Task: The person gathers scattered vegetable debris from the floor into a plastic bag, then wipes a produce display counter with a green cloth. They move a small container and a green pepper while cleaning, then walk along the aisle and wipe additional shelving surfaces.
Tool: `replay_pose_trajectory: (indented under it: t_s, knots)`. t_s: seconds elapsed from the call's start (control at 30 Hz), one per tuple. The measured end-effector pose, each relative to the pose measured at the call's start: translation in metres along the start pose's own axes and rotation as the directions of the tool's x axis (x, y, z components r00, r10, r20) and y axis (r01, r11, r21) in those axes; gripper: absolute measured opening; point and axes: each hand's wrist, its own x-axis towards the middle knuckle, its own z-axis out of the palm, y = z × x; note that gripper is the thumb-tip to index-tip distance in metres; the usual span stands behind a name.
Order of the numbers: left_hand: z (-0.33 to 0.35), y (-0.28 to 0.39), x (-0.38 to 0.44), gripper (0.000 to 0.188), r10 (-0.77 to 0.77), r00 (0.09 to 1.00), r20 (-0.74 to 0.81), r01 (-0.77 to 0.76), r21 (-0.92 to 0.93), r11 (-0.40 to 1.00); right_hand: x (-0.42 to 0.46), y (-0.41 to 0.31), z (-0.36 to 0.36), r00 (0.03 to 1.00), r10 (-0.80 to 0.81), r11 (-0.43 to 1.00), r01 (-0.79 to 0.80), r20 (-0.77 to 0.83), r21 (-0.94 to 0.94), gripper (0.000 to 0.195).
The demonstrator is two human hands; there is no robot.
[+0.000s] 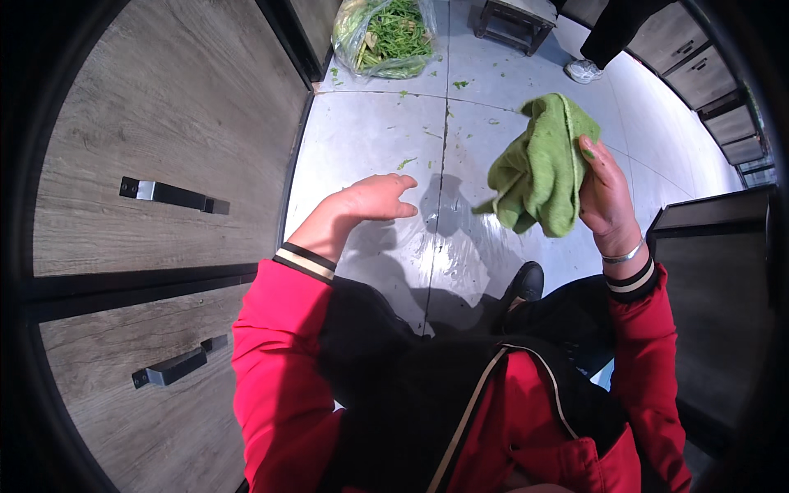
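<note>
A crumpled green cloth hangs from my right hand, raised above the floor. The thumb lies along the cloth's near edge, and the other fingers are hidden behind the fabric. A small green leaf bit sticks to that thumb. My left hand holds nothing; it hovers over the tiles with its fingers apart, to the left of the cloth. Below both hands, the grey tiled floor has a wet, shiny patch and scattered green leaf scraps.
A clear plastic bag of leafy greens lies at the far left by the cabinets. Wood-grain cabinet doors with metal handles line my left. Far ahead are a low stool and another person's shoe. A dark cabinet stands at right.
</note>
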Motion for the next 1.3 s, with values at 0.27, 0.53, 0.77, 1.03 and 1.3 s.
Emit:
replay_pose_trajectory:
  t_s: [0.27,0.53,0.77,1.03,1.3]
  knots:
    - [0.012,0.058,0.004,0.053,0.323,0.94,-0.111,-0.283,-0.782,0.556,-0.002,0.029,0.028,0.973,0.201,0.979,-0.195,0.111,-0.066,0.042]
    - [0.001,0.038,0.005,0.022,0.119,0.993,0.012,-0.024,-0.955,0.294,0.02,-0.004,-0.061,0.902,0.429,0.131,-0.123,-0.055,-0.984,0.038]
    - [0.007,0.068,0.012,0.039,0.196,0.981,-0.004,-0.063,-0.954,0.295,0.01,0.088,-0.062,0.817,0.47,0.747,-0.167,0.333,-0.644,0.079]
    - [-0.008,0.065,0.012,0.049,0.226,0.974,-0.012,-0.122,-0.868,0.481,0.012,0.098,-0.036,0.753,0.594,0.788,-0.616,0.283,-0.017,0.06]
    - [-0.039,-0.049,-0.001,0.029,-0.629,0.596,-0.499,-0.038,-0.8,0.599,0.018,0.021,-0.08,0.935,0.231,0.972,-0.231,-0.269,0.031,0.043]
